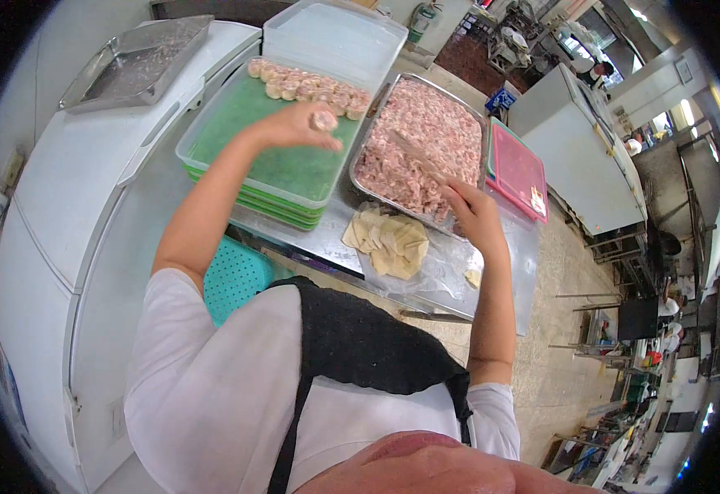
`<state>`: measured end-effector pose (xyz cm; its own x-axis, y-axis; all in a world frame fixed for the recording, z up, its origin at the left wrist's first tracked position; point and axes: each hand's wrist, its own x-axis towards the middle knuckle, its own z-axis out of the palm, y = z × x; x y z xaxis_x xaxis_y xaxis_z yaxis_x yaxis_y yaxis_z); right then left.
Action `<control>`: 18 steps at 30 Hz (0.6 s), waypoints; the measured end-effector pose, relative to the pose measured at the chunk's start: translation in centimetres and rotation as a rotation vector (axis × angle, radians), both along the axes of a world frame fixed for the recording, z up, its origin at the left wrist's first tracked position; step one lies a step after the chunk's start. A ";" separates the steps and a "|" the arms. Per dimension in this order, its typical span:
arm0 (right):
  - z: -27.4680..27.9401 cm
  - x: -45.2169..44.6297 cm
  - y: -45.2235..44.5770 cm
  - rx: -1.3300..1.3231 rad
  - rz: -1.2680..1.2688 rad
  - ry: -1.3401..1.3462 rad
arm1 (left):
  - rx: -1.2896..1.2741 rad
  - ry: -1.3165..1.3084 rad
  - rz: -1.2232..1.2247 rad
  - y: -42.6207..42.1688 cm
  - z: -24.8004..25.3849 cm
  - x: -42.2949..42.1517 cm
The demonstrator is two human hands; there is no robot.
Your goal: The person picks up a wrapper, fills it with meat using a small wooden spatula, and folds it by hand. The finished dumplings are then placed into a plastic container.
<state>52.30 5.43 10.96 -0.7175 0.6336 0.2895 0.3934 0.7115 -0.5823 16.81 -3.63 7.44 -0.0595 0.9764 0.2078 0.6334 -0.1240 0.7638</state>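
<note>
Steel table (pixel 327 244) in a kitchen; far background too small to make out, corners black. Meat tray (pixel 374 194) partly covered by right hand (pixel 473 216); its ground meat (pixel 438 111) is pale pink, lumpy. Left of tray: left hand (pixel 290 125), fingers curled on one small round dumpling (pixel 324 121), underside hidden; box (pixel 294 177) with dumpling rows (pixel 298 83). Over tray: right-hand fingers closed around a flat tool (pixel 413 151), tip hard to tell from meat. Wrappers (pixel 393 245) in front of tray.
</note>
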 end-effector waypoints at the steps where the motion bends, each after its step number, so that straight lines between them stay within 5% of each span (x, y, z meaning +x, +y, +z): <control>1: 0.2 0.9 -0.4 -0.063 -0.069 -0.042 | 0.001 -0.064 0.057 0.1 -1.2 -2.9; 4: -2.4 5.3 -0.8 -0.188 -0.223 0.030 | -0.077 0.097 0.165 0.3 -2.7 -11.0; 6: -4.0 8.4 -1.2 -0.361 -0.359 0.042 | 0.051 0.495 0.414 1.7 -5.1 -15.2; 12: -6.2 13.1 -4.5 -0.572 -0.536 0.249 | -0.070 0.453 0.658 3.2 -3.7 -14.5; 18: -7.8 12.8 -1.5 -0.555 -0.498 0.146 | -0.105 0.539 0.575 6.5 -6.4 -16.8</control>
<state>65.14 3.91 3.19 -0.2873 0.9530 -0.0965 0.4828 0.0570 -0.8738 -0.02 2.91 1.01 -0.4775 0.8393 0.2600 0.8620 0.3902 0.3235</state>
